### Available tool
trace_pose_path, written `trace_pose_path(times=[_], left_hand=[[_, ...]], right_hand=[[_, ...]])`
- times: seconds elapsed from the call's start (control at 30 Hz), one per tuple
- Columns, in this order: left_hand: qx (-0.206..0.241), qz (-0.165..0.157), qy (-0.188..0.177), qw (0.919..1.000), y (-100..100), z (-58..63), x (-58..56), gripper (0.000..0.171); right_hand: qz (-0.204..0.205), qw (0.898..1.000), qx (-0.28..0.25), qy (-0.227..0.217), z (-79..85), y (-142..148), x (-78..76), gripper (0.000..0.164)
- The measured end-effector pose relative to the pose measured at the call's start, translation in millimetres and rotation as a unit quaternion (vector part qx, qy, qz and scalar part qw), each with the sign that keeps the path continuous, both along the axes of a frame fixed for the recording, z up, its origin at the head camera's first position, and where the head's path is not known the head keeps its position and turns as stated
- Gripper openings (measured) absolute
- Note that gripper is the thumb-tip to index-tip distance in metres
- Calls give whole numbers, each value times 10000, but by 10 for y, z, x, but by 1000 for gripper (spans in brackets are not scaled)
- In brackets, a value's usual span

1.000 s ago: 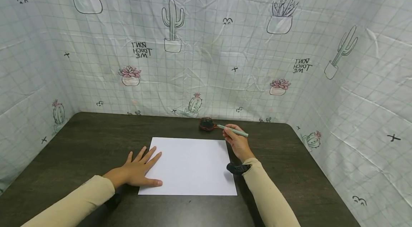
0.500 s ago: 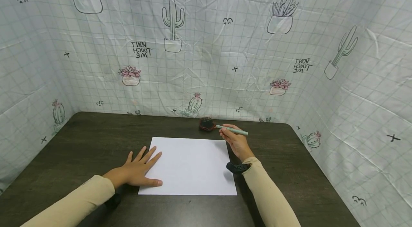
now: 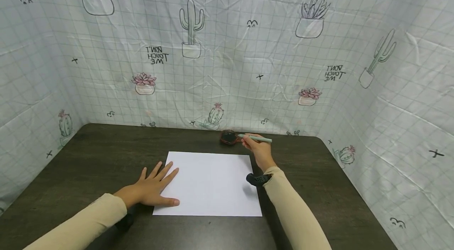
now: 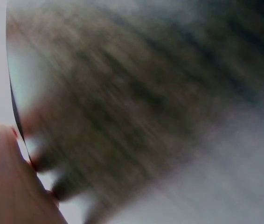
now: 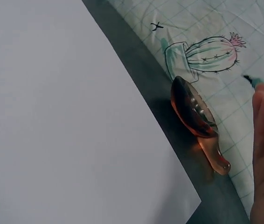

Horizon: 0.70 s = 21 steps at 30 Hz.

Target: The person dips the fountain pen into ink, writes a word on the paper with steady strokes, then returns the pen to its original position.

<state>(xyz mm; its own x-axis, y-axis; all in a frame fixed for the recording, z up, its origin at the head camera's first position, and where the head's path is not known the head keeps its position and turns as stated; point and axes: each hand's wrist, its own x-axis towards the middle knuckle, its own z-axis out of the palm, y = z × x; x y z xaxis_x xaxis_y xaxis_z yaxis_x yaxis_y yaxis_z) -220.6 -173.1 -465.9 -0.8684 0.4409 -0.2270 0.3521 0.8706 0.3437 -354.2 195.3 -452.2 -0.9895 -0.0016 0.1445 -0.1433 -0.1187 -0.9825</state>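
Right hand (image 3: 261,154): since the earlier head frame, we see it edge slightly toward 11 o'clock, its pen (image 3: 263,139) now lying more level; the other hand and the sheet stay put.
Pen: we find it pinched in the right hand's fingers, its dark tip pointing to 9 o'clock, close to the dish. The right wrist view shows the tip apart from the bowl; we cannot tell whether it is nib or brush.
Dish (image 5: 192,107): it sits on the tabletop (image 3: 106,143) beyond the paper, at its 1 o'clock, amber handle toward 4 o'clock. The bowl looks dark in the head view; we cannot tell whether liquid fills it.
Paper (image 3: 213,185): we see it lying flat and blank between us and the dish.
Left hand (image 3: 150,190): it rests with fingers spread on the paper's 9 o'clock edge, gripping nothing.
Good handling: we judge a light pinch and a slow tip best this near the dish, clearing the handle so the bowl does not tip. We would keep the left palm flat and steady.
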Motion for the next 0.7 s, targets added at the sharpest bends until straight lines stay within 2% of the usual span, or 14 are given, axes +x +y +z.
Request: trace_pose_path(times=[0.13,0.27,0.47,0.57,0.7], left_hand=[[51,-35,-31,10000,6,71,29,104],[101,-45,-46,9999,6,88,44,103],[142,-6,-58,9999,-17,-20,28,106],[110,15,-43,9999,-20,-33,15,106],[133,-41,-41,9999,-8,24,11,105]], right_hand=[[-465,9974,544,-30,11,-101,-66,29],[-880,9898,1112,-101,14,-202,-107,22],[-1171,9653,2334,-99,12,-309,-103,14],[-1221,9563,2654,-131,-1,-344,-112,13],[-1380,9514,2746,-205,-13,-386,-145,13]])
